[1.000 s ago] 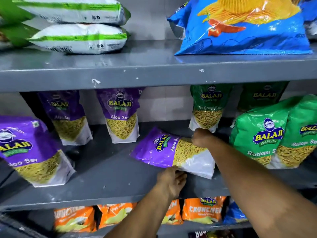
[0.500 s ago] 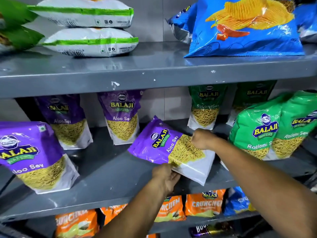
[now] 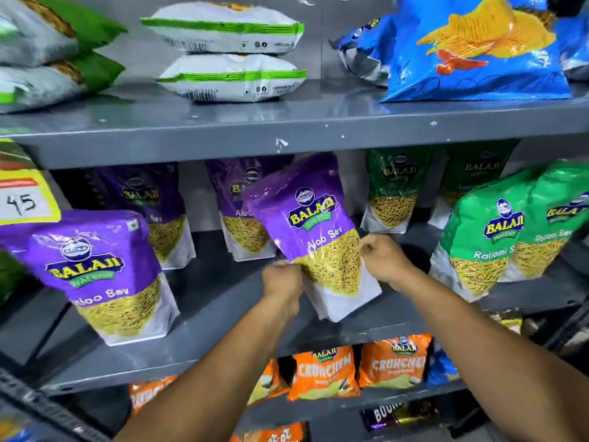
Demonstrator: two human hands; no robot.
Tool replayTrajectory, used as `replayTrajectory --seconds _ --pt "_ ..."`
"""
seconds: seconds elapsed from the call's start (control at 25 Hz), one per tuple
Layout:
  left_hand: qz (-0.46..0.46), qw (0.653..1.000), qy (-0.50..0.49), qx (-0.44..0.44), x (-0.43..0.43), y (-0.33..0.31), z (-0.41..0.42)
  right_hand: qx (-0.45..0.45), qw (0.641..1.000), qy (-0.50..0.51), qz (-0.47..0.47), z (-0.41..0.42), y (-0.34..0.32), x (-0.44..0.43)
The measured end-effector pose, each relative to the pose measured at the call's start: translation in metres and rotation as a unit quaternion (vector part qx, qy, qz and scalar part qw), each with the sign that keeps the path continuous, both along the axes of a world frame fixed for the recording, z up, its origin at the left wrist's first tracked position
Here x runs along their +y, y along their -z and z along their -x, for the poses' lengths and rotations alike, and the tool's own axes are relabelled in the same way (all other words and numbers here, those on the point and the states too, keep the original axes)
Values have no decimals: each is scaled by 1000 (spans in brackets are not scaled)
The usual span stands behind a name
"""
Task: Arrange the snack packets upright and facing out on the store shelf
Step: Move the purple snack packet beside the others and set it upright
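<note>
Gripping a purple Aloo Sev packet (image 3: 314, 237) from both sides, the left hand (image 3: 282, 282) pinches its lower left edge while the right hand (image 3: 384, 258) clamps the right edge. This packet stands on the middle shelf (image 3: 223, 314) almost upright, tipped a little to the left, label facing out. Behind it against the back wall stand two more purple packets (image 3: 149, 205), and another purple packet (image 3: 102, 275) leans near the front on the left. Green Ratlami Sev packets (image 3: 490, 237) fill the right side. Orange Crunchem packets (image 3: 325, 371) sit on the shelf below.
</note>
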State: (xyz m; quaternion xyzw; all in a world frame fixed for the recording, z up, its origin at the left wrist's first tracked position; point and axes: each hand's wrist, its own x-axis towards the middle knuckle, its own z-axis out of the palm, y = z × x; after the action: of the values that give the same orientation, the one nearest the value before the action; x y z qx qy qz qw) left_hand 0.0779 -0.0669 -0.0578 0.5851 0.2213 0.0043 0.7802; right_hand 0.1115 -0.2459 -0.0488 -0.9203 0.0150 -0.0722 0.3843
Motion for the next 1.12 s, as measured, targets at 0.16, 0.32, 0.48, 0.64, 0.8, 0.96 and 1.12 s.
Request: replayTrajectory --seconds 0.16,0.32,0.48,0.64,0.8,0.96,1.12 --pt "-91 993 -15 -78 20 -1 -15 -32 998 17 -48 6 12 19" --pt "-129 984 5 -120 45 0 -19 -62 995 33 -64 11 18 43" --pt "-155 978 48 -134 69 16 -13 -37 997 47 -54 23 42 67" --pt "-147 977 63 -141 66 20 -14 -21 995 59 -79 23 50 60" --pt "-123 979 70 -144 68 21 -13 14 993 28 -113 22 52 57" --pt "-101 980 98 -140 73 28 -6 55 987 12 -152 21 55 49" --pt "-140 976 138 -91 80 32 0 87 989 -4 -120 23 57 57"
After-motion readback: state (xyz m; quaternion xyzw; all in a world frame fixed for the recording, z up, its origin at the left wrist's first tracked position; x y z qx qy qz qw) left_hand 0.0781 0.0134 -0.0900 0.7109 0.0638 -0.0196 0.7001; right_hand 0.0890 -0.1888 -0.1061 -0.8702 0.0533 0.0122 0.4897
